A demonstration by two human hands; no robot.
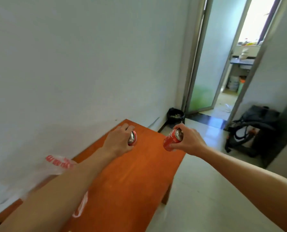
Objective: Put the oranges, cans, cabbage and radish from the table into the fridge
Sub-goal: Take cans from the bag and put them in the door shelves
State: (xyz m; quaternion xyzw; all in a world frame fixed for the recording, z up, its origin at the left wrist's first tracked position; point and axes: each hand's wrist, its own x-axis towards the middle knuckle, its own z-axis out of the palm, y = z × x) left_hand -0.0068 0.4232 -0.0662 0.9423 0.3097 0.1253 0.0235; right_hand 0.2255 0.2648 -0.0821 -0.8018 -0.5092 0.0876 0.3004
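Two red cans are in my hands above the far end of the orange wooden table (139, 173). My left hand (119, 139) grips one red can (132, 138) from the side, and mostly its silver top shows. My right hand (187, 141) holds the other red can (170, 140) tilted, lifted near the table's right edge. No oranges, cabbage, radish or fridge are in view.
A clear plastic bag with red print (60, 166) lies on the table's left side by the white wall. A black bin (175, 116) stands in the corner. An open doorway (228, 72) leads to another room. A black bag and cables (253, 129) lie on the floor at the right.
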